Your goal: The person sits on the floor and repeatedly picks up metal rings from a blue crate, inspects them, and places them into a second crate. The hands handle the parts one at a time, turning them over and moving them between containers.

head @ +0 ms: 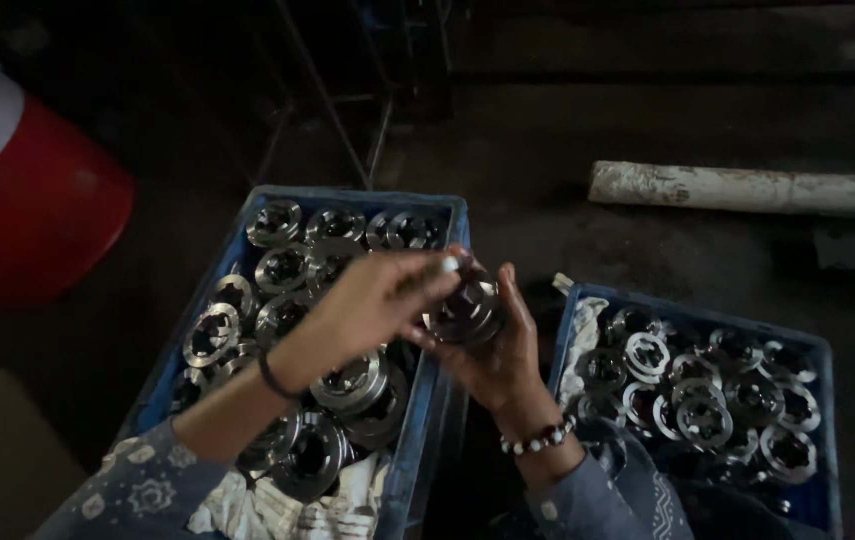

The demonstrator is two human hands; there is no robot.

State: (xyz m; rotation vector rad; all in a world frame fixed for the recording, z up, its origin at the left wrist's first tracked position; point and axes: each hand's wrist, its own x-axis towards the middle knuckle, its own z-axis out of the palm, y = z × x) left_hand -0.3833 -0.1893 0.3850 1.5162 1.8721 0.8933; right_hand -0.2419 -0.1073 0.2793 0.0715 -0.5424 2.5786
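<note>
Two hands are meeting over the gap between two blue crates in the head view, the only view there is. The left hand (372, 300) is reaching across from the left, its fingers (437, 272) closing together on the top edge of a metal ring part (465, 312). The right hand (497, 350) is cupping the same part from below and behind, its fingers curling up around the far side, so the part is being clamped between both hands and tilted toward the camera, as one holds a thing to look it over. That reading is a judgement from the pose alone.

The metal ring part is showing as a round, bright steel disc with a raised collar and a dark notched opening in the middle; its rim is catching the dim light.

The left crate (427, 420) is sitting under the left forearm, holding many like parts lying flat and overlapping, with a pale cloth (337, 510) bunching at its near end. The right crate (817, 350) is standing beside the right wrist, also holding such parts, packed more closely. A beaded bracelet (539, 438) is circling the right wrist and a dark band (272, 378) the left. Beyond, a whitish pipe (747, 188) is lying on the dark floor (547, 180), and a red drum (37, 210) is standing at far left.
</note>
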